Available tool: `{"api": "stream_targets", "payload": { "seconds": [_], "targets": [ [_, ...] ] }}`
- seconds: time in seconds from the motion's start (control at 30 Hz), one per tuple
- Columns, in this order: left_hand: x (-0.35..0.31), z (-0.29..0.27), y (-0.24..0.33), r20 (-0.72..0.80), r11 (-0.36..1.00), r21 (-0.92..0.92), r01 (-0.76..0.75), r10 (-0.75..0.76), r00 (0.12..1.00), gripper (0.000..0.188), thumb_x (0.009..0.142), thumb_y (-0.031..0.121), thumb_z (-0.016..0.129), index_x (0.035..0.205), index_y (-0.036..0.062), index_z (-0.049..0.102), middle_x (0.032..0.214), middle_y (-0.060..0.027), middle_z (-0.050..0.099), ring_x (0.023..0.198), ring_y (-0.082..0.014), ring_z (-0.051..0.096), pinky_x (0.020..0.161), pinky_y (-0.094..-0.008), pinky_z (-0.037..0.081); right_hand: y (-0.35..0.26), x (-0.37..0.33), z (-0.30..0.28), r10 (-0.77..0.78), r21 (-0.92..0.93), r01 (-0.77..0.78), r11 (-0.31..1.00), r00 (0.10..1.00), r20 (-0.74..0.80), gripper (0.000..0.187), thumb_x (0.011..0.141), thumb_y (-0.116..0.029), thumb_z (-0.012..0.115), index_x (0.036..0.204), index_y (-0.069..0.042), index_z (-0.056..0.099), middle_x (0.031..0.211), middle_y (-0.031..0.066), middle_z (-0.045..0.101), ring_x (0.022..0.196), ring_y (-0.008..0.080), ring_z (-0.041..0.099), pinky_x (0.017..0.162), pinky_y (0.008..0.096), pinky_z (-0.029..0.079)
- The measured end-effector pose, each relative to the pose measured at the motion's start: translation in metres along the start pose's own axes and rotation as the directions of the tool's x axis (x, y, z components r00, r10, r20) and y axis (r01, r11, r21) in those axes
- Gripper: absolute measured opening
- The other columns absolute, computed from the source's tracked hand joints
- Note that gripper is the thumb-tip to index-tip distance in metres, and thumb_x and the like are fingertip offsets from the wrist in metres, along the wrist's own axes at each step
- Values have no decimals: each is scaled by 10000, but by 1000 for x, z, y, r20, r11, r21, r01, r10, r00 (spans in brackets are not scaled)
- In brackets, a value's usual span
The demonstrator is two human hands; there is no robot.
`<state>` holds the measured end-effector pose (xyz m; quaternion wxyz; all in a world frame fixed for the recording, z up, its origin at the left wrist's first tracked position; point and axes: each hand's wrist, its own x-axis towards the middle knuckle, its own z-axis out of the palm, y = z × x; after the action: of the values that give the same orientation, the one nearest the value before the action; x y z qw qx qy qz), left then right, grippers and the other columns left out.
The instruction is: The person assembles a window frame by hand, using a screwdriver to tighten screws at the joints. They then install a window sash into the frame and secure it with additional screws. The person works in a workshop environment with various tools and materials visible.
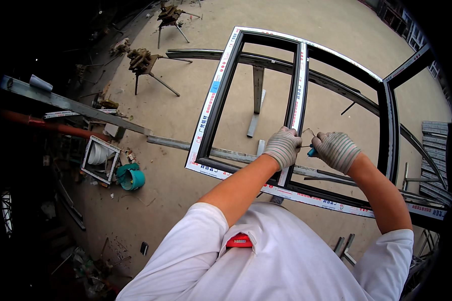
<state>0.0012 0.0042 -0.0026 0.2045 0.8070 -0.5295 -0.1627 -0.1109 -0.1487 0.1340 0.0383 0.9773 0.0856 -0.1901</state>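
Under the left hand (283, 146), grip closed on the frame's centre bar (297, 85). Right hand (337, 150) just beside, grip holding a blue-handled tool (312, 150). Best to brace the bar firmly and keep the tool square.

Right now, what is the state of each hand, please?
Left hand: closed around the frame's middle bar.
Right hand: closed on a small blue-handled tool.

White protective tape (204, 113) with small red and blue markings runs along the outer edges of the dark window frame (386, 120); no packages, signs or screens.
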Motion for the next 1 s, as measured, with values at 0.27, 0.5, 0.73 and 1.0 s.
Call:
{"api": "stream_targets", "payload": {
  "seconds": [0.27,0.5,0.73,1.0],
  "targets": [
    [0,-4,3,13,999,-37,22,-21,1000,158,879,169,736,1032,139,764,1119,-80,675,1146,-322,582,997,-402,527,-8,3,31,272,185,-242,952,950,-156,425,1011,-411,620,937,5,574,637,154,643,606,385,677,576,460,538],
    [1,0,-1,-13,999,-34,-4,3,1000,135,869,153,739,999,122,756,1084,-82,677,1111,-328,588,985,-400,528,-24,8,36,470,278,-422,863,873,-133,479,1038,-480,540,944,-11,564,614,172,649,618,401,682,573,480,524],
    [0,2,-2,-64,997,-66,-49,44,997,114,851,141,734,959,109,755,1070,-73,686,1082,-343,584,969,-404,531,-38,14,40,670,395,-602,694,741,-47,434,1049,-508,489,1029,-87,592,771,211,705,767,440,698,685,525,531],
    [2,-1,0,-9,999,-15,-35,35,999,134,878,177,721,992,122,763,1091,-68,683,1101,-332,585,977,-405,530,-52,19,32,806,526,-710,469,587,73,443,1062,-525,445,1106,-118,614,936,227,730,895,445,701,789,534,536]
  ]
}}
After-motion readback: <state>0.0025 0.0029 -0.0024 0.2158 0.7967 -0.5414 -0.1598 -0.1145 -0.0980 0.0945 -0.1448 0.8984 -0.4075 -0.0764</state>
